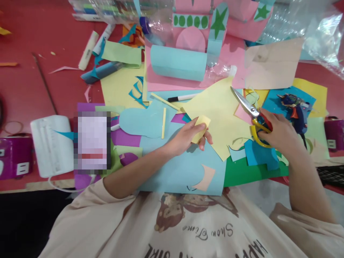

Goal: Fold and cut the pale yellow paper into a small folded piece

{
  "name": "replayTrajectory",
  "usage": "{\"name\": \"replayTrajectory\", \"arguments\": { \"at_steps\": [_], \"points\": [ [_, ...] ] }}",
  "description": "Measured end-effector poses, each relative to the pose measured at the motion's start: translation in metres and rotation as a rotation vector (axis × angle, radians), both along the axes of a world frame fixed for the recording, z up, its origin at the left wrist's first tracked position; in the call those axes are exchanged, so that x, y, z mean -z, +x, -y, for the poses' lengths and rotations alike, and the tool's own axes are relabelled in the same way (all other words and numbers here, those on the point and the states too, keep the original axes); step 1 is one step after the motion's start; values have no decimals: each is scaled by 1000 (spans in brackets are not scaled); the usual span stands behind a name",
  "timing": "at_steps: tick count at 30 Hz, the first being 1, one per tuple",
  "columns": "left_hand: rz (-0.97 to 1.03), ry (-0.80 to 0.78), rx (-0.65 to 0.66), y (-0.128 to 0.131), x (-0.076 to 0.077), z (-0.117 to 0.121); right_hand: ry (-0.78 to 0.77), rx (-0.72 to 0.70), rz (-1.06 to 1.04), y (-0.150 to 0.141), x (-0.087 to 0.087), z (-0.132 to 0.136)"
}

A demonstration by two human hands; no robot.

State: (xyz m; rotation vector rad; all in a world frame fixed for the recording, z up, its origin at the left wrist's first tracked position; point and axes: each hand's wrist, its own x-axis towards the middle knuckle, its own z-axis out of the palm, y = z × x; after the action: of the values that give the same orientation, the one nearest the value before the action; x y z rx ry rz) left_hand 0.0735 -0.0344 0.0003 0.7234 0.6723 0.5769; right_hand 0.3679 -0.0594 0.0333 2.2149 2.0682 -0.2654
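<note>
Between the thumb and fingers of my left hand [189, 134] is a small yellow paper piece [201, 129]. My right hand [279, 130] is at the red and yellow handles of a pair of scissors [254, 111], fingers around the loops. The blades look closed and point up and left, over a large pale yellow sheet [220, 107]. Below my left hand lies a light blue sheet [174, 172] with a peach paper scrap [206, 178] on it. A black and white marker [182, 97] lies just beyond the left hand.
A light blue paper-wrapped bottle [178, 62] lies at the back, before pink paper shapes. To the right is a blue glue gun [297, 111]. A phone [94, 141] and a white power bank [52, 145] are at the left. Paper scraps cover the red table [21, 86].
</note>
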Motion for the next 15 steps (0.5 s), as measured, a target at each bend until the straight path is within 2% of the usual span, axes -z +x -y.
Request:
{"name": "replayTrajectory", "arguments": {
  "at_steps": [2,5,9,11,13,15],
  "points": [
    [-6,26,-6,0,2,1,-9,19,-42,1,1,-6],
    [-23,43,-20,-1,5,3,62,44,-95,4,4,-9],
    [-27,40,-22,-2,6,4,147,83,-221,11,0,-1],
    [-25,40,-16,-3,6,4,129,173,-418,13,-8,8],
    [-30,38,-17,-3,5,4,48,262,-693,13,-18,17],
    [-42,38,-22,-3,5,3,-75,262,-901,10,-28,25]
  ]
}}
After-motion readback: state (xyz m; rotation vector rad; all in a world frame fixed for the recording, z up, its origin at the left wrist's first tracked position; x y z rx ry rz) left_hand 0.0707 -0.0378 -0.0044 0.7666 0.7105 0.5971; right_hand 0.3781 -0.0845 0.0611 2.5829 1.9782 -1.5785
